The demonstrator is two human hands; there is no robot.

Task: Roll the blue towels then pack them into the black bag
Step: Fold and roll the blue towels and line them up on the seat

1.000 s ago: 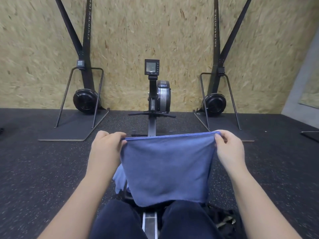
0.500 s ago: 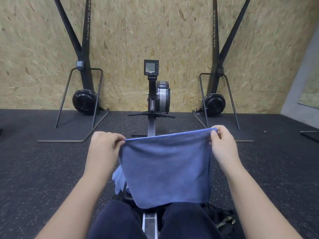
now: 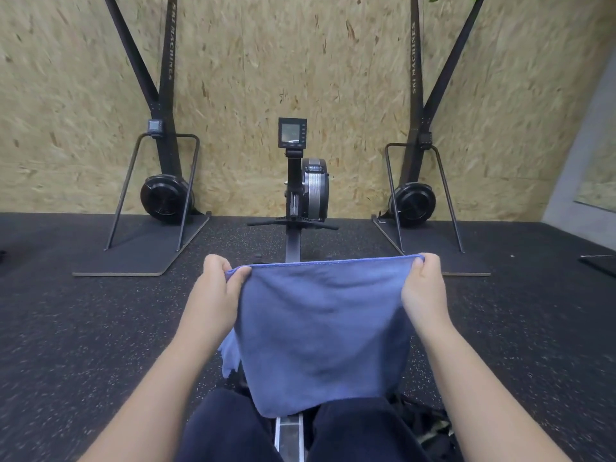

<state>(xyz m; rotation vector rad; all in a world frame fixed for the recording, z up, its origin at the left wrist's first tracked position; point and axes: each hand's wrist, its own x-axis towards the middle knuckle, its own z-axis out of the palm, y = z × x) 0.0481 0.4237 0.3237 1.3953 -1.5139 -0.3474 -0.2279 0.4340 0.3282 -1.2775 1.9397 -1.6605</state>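
Both hands have eased slightly toward the body since a second ago, towel still stretched between them, top edge a bit lower against the floor. Left hand [image 3: 218, 296] pinches the top-left corner of the towel [image 3: 325, 335], thumb over the hem, other fingers curled behind. Right hand [image 3: 425, 288] pinches the top-right corner the same way. Towel hangs flat and unrolled, bottom edge draped over the knees above the rower rail [image 3: 289, 438]. Second towel [image 3: 230, 356] bunched behind it, low left, mostly hidden. Bag [image 3: 423, 428] on the floor beside the right leg, dark, partly hidden by the forearm. Rower monitor [image 3: 292, 132] straight ahead.
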